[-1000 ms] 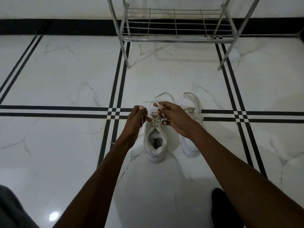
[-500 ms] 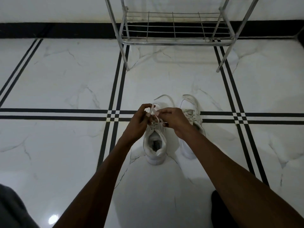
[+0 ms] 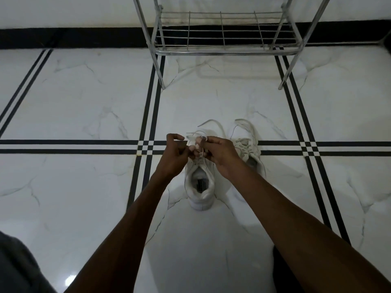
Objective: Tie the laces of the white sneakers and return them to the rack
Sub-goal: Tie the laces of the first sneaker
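Note:
Two white sneakers stand side by side on the marble floor, toes pointing away from me. Over the left sneaker (image 3: 200, 187) my left hand (image 3: 176, 154) and my right hand (image 3: 220, 152) meet, each pinching part of its white lace (image 3: 191, 137). A lace loop sticks up between the fingers. The right sneaker (image 3: 248, 148) sits partly behind my right wrist, its laces lying loose toward the toe. The metal shoe rack (image 3: 224, 52) stands ahead by the wall, its lowest shelf bare.
White marble floor tiles with black double stripes (image 3: 63, 146) surround the shoes. A black skirting band runs along the wall. Dark clothing shows at the bottom left corner (image 3: 19, 269) and under my right forearm (image 3: 281, 271).
My hands have drawn together over the left sneaker's tongue and shifted the lace loop between the fingers. The view has tilted slightly down, so the rack sits lower in frame.

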### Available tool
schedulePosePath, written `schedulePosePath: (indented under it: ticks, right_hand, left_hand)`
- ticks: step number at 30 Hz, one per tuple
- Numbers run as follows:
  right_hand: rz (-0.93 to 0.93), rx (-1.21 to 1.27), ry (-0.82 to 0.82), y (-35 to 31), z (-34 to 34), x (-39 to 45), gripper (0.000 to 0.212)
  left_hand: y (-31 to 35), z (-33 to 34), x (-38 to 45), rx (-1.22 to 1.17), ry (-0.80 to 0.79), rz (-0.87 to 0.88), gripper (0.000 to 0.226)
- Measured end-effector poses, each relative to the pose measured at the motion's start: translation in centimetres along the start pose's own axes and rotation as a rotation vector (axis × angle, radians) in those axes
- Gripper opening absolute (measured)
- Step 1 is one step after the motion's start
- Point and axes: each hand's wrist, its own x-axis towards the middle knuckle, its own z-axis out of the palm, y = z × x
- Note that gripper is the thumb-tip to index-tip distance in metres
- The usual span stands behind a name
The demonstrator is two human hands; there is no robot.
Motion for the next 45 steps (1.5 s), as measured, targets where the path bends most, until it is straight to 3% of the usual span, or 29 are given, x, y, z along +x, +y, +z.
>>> schedulePosePath:
  ticks: [3, 6, 9, 14, 18, 21, 25, 28, 32, 36, 40, 45]
  right_hand:
    - [-0.082, -0.126, -0.105, -0.2, -0.8, -0.1, 0.019]
    - [-0.286, -0.658, -0.216, -1.6, -2.3, -0.1, 0.012]
    - [-0.455, -1.023, -0.189, -2.7, -2.6, 0.0, 0.012]
    - [-0.570, -0.973, 0.035, -1.2, -0.9, -0.2, 0.006]
    - [-0.453, -0.704, 0.159, -1.1, 0.2, -0.4, 0.007]
    - [-0.317, -0.620, 0.141, -1.9, -0.5, -0.6, 0.013]
    - [-0.343, -0.870, 0.182, -2.6, -2.5, -0.6, 0.022]
    - [-0.279, -1.112, 0.245, -3.1, -4.6, -0.6, 0.025]
    - [-0.132, -1.275, 0.234, -2.8, -6.4, -0.7, 0.043]
    - [-0.193, -1.432, 0.268, -2.4, -6.1, -1.6, 0.044]
    - [-0.187, -1.391, 0.319, -2.8, -5.9, -2.7, 0.053]
    - [-0.217, -1.442, 0.385, -2.3, -5.6, -3.2, 0.050]
  left_hand:
    - [-0.5, -0.4, -0.2, -0.125, 0.028, -0.141, 0.032]
    - [-0.7, -0.6, 0.0, -0.151, 0.029, -0.190, 0.036]
    - [-0.3, -0.3, -0.1, -0.154, 0.048, -0.192, 0.027]
    - [0.3, -0.5, -0.4, -0.187, 0.033, -0.141, 0.026]
    - [0.2, -0.5, -0.3, -0.102, -0.049, -0.072, 0.037]
    - [0.0, -0.8, -0.1, 0.005, 0.014, -0.038, 0.022]
    - [-0.2, -1.0, -0.1, 0.197, 0.181, -0.039, 0.011]
    - [-0.8, -2.0, -0.7, 0.439, 0.210, -0.038, 0.006]
    - [-1.6, -3.3, -2.3, 0.725, 0.233, -0.049, 0.019]
    - [-2.0, -2.7, -3.7, 1.003, 0.323, 0.079, 0.021]
    - [-2.3, -2.2, -4.3, 1.177, 0.318, 0.144, 0.030]
    - [-3.1, -2.2, -4.3, 1.203, 0.291, 0.111, 0.030]
